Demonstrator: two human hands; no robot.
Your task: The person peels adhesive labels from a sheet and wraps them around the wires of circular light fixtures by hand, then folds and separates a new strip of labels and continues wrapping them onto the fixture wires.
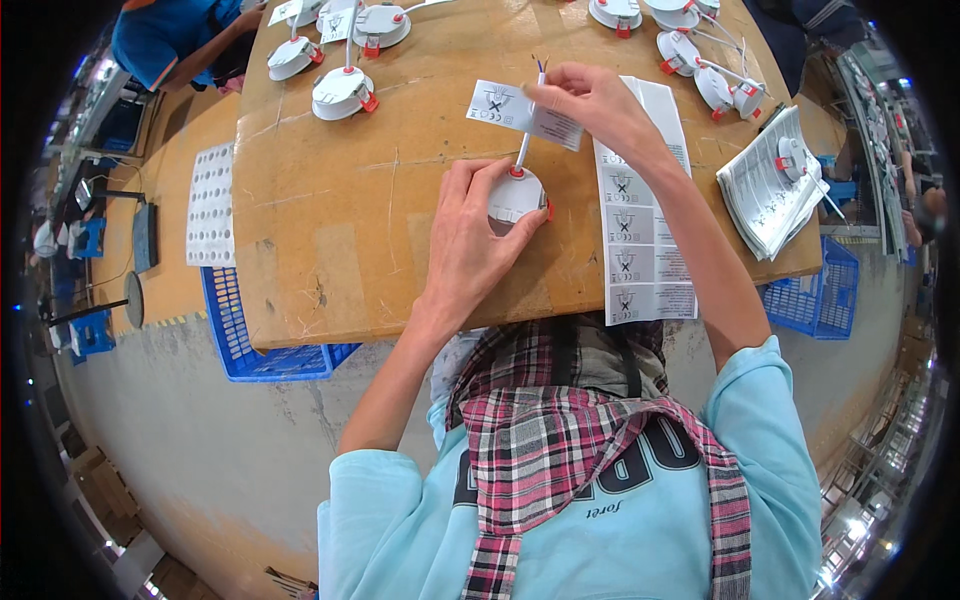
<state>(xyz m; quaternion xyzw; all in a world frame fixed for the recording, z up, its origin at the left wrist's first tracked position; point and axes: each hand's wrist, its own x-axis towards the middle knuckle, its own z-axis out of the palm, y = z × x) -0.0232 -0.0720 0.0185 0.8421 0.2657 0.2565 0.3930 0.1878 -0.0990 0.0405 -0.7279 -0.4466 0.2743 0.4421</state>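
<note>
My left hand (465,230) is closed round a small round white downlight (512,200) with red clips, holding it on the table near its front edge. A white cable (523,152) rises from the lamp away from me, its bare coloured wire ends showing at the tip. Around that cable sits a white printed label (500,105), pinched by my right hand (600,108) close to the wire ends. My right fingertips are partly hidden behind the label and hand. Under my right forearm lies a strip sheet of the same labels (626,225).
Several labelled or bare downlights (343,97) stand at the far left, others (679,55) at the far right. A stack of printed leaflets (765,195) with one lamp on top lies right. Blue crates (228,325) stand below the wooden table (340,230). Another person (165,40) is at far left.
</note>
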